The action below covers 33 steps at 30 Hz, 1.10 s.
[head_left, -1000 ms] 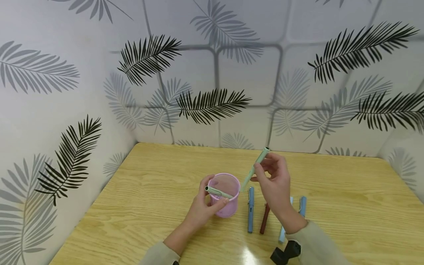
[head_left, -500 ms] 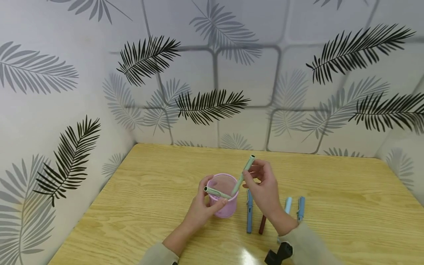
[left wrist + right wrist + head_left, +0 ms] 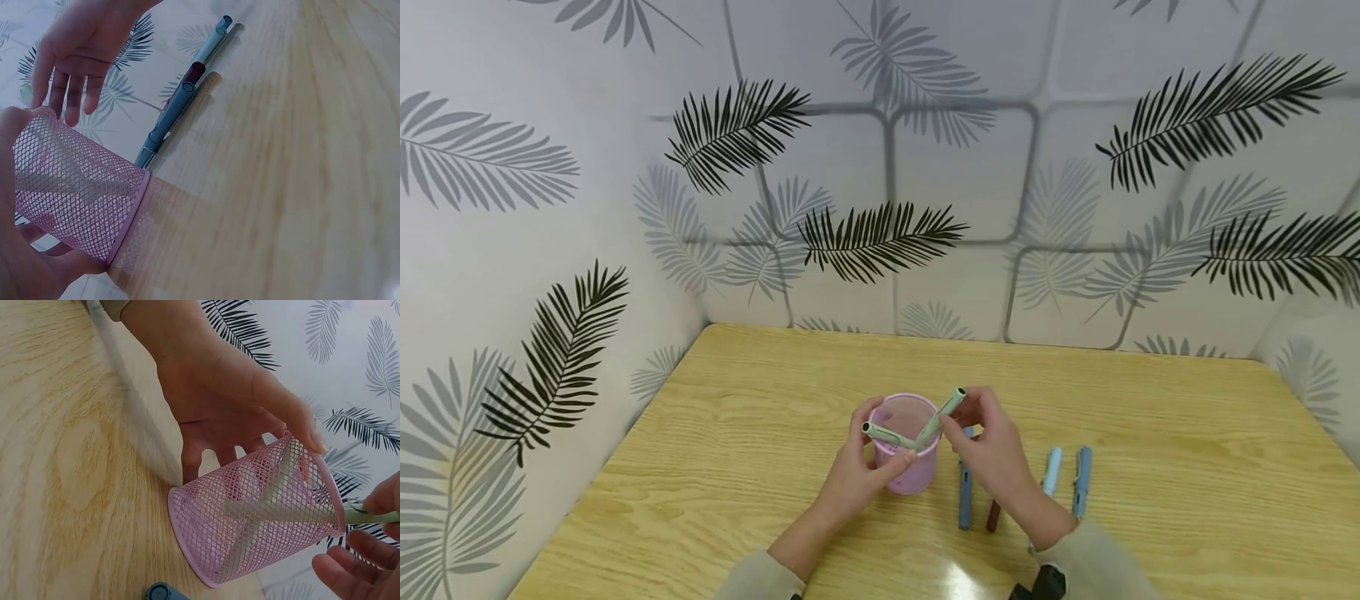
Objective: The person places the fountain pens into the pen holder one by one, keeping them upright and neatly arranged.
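Note:
My left hand (image 3: 853, 475) holds a pink mesh pen cup (image 3: 913, 478) upright on the table, its thumb over the near rim. One pale green pen (image 3: 887, 435) leans inside, its capped end over the cup's left rim. A second pale green pen (image 3: 953, 402) slants out over the right rim, and the thumb and fingers of my right hand (image 3: 996, 454) pinch its upper part. Through the mesh in the right wrist view, both pens cross within the cup (image 3: 256, 512). Seen from the left wrist, the right hand (image 3: 81, 50) is above the cup's mouth.
Right of the cup lie a blue pen (image 3: 966, 500), a dark red pen (image 3: 993, 517), a light blue pen (image 3: 1052, 471) and another blue pen (image 3: 1082, 479), partly covered by the right arm. The wooden table (image 3: 760, 392) meets a leaf-patterned wall (image 3: 955, 283) behind.
My right hand has moved left and down, bringing the second green pen from beside the cup into it. My left hand and the cup stay in place.

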Motion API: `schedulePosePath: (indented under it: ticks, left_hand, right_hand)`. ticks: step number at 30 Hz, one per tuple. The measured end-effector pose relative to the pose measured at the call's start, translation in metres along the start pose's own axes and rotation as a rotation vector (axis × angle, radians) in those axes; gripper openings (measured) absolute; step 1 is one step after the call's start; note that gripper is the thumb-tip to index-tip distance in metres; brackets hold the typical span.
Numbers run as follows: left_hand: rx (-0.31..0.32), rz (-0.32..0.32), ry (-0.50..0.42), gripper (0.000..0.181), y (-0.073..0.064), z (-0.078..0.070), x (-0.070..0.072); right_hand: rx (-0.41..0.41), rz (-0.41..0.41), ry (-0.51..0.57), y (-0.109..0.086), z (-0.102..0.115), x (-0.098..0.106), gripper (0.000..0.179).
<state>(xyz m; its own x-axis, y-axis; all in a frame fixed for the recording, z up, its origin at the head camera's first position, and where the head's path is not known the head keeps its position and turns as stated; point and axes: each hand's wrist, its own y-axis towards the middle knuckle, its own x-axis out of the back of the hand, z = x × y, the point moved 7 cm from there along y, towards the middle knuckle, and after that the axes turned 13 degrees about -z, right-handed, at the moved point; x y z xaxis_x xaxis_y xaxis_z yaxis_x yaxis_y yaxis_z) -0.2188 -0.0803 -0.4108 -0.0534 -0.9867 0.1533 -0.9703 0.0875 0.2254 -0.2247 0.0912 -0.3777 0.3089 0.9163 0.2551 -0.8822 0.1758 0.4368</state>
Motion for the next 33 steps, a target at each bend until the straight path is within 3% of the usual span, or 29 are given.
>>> schedulePosePath:
  ticks: [9, 22, 33]
  left_hand:
    - [0.003, 0.002, -0.012, 0.075, 0.001, 0.002, -0.001]
    - [0.013, -0.008, 0.003, 0.076, 0.0, 0.0, -0.002]
    - [0.013, -0.014, 0.007, 0.076, 0.0, -0.002, -0.001]
  right_hand:
    - [-0.022, 0.06, -0.106, -0.004, -0.014, 0.0, 0.024]
    - [-0.09, 0.069, -0.167, -0.01, -0.029, 0.017, 0.023]
    - [-0.086, 0.042, -0.199, -0.01, -0.04, 0.037, 0.021]
